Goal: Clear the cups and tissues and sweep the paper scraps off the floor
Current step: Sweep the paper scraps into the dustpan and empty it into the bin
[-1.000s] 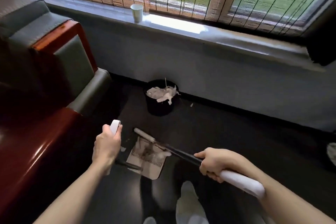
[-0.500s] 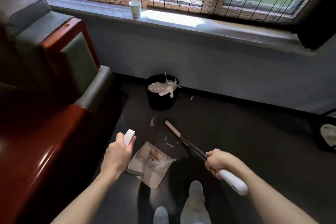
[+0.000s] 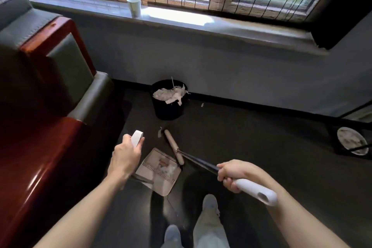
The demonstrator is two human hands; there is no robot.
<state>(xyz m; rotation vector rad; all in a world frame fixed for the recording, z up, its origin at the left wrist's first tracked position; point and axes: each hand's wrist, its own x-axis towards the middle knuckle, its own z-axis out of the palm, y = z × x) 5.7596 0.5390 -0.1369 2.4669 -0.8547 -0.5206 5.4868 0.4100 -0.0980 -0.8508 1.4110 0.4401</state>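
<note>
1. Two hands work on the near side of the black bin (image 3: 168, 106). The left hand (image 3: 125, 157) is curled tight round the white upright handle of the dustpan (image 3: 161, 177).
2. The right hand (image 3: 234, 175) is wrapped round the broom (image 3: 198, 160), whose broom head (image 3: 174, 146) lies between bin and dustpan, touching the pan's far edge.
3. Paper scraps (image 3: 166, 168) lie in the dustpan. One stray scrap (image 3: 160, 132) sits just in front of the bin.
4. A paper cup (image 3: 133, 6) stands on the windowsill (image 3: 181, 18), above and left of the bin.
</note>
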